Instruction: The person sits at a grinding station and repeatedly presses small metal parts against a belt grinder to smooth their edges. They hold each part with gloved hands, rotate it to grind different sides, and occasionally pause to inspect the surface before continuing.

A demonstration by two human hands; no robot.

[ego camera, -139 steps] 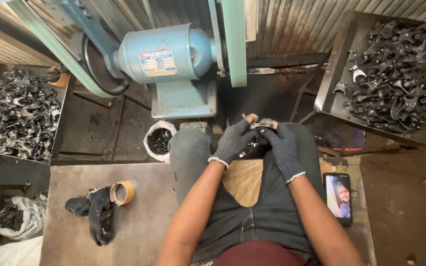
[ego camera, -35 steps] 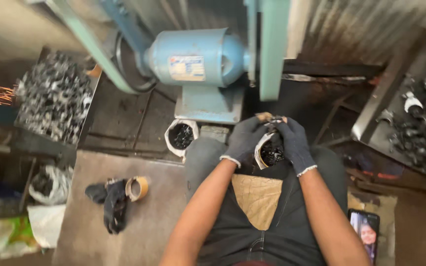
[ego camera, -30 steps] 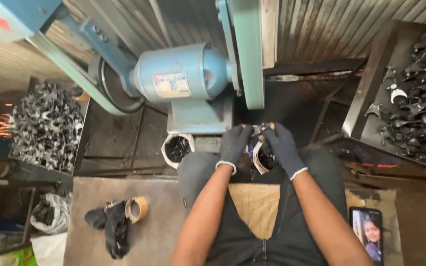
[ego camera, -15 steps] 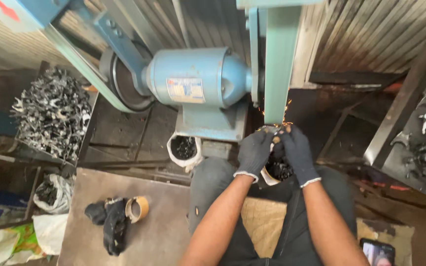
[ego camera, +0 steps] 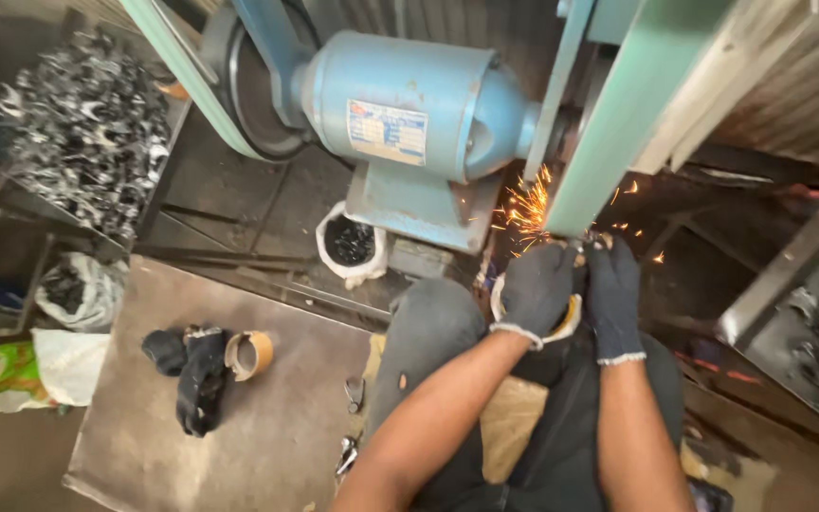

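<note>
- The left hand (ego camera: 535, 289) and right hand (ego camera: 613, 294), both in dark gloves, sit side by side at the middle right, raised against the lower end of the green sanding belt (ego camera: 618, 123).
- The fingers of both hands are curled and clamped around a small metal piece (ego camera: 588, 245), which is mostly hidden by the gloves; it touches the belt.
- Orange sparks (ego camera: 526, 209) spray left of the hands.
- A blue motor (ego camera: 409, 104) stands just beyond, to the left.
- At far left, a tray of metal parts (ego camera: 87, 133).
- On the near left floor lie a dark glove (ego camera: 191, 370) and a tape roll (ego camera: 248, 353), touching.
- A white bag of dark bits (ego camera: 351, 245) stands by the motor base.
</note>
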